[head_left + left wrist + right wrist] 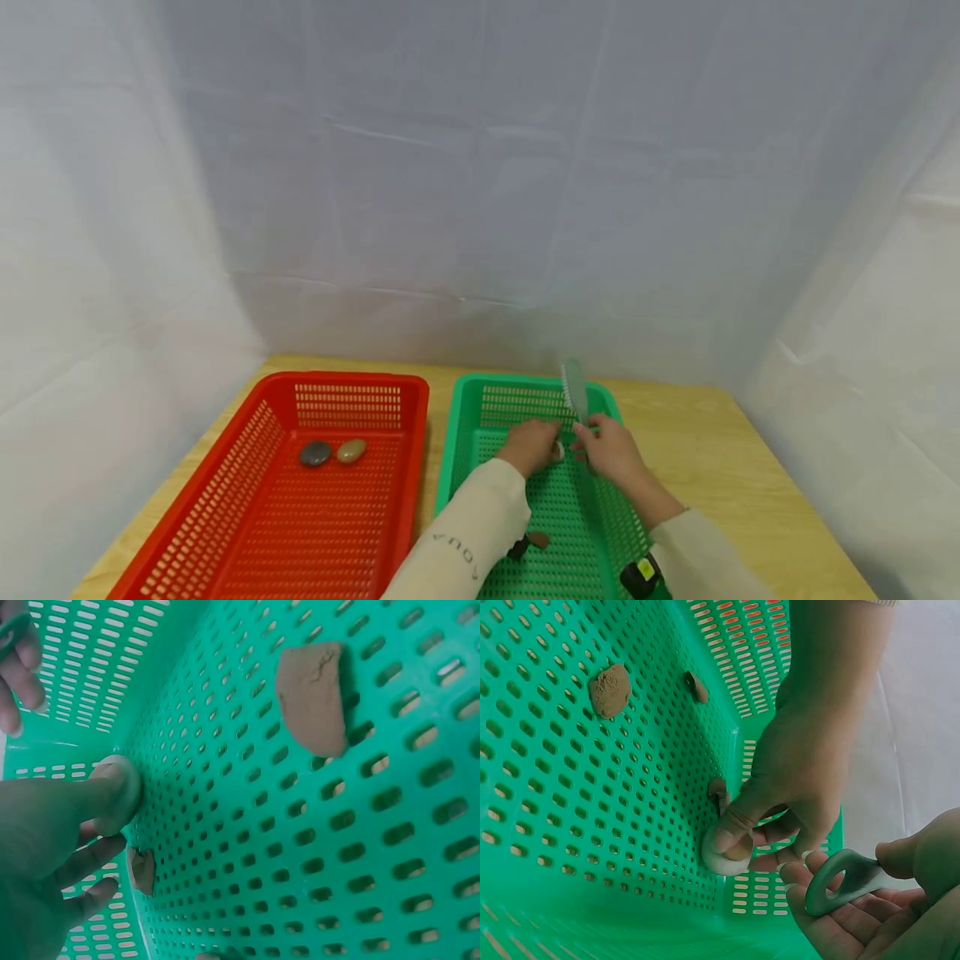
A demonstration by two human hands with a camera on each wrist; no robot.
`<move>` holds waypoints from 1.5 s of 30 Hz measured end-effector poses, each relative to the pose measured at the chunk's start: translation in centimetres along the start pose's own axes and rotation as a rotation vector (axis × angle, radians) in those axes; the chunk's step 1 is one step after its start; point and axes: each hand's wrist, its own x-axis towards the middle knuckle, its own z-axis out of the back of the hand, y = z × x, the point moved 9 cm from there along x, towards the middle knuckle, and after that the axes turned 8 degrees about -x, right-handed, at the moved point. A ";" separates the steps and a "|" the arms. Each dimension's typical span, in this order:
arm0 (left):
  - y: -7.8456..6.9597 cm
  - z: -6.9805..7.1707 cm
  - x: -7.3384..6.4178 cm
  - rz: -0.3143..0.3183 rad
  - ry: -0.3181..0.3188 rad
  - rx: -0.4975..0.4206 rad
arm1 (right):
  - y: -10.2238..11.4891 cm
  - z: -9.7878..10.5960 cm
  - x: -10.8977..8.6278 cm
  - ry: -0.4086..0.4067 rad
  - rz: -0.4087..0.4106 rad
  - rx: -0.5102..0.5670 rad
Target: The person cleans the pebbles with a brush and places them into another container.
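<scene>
In the head view both hands are inside the green basket [442, 467]. My left hand [531, 446] pinches a whitish rounded stone [718, 862] low at the basket's far end, thumb on top. My right hand [611, 450] holds a pale green brush [574, 388] by its handle, bristles facing left and head raised above the far rim. The right wrist view shows the handle's looped end [832, 889] between thumb and fingers, close to the left fingertips. Brown shard-like pieces [311, 697] lie on the basket floor, one [141, 870] beside the stone.
A red basket [416, 500] stands to the left, holding a dark grey stone [315, 453] and a tan stone [351, 451]. Both baskets rest on a wooden table [697, 450]. White sheeting [465, 208] hangs behind and at both sides.
</scene>
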 end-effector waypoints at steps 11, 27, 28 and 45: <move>0.1 0.7 -0.4 0.013 0.008 -0.019 | 0.2 -0.1 0.3 0.018 -0.004 0.019; 4.2 5.2 -2.2 0.239 -0.020 -0.981 | 3.4 0.6 0.7 -0.002 0.100 0.038; 4.5 5.4 -2.3 0.255 -0.035 -1.030 | 3.7 0.6 0.7 -0.004 0.109 0.045; 6.8 6.3 -3.5 0.236 -0.175 -1.273 | 4.2 -1.8 0.6 0.116 0.227 0.023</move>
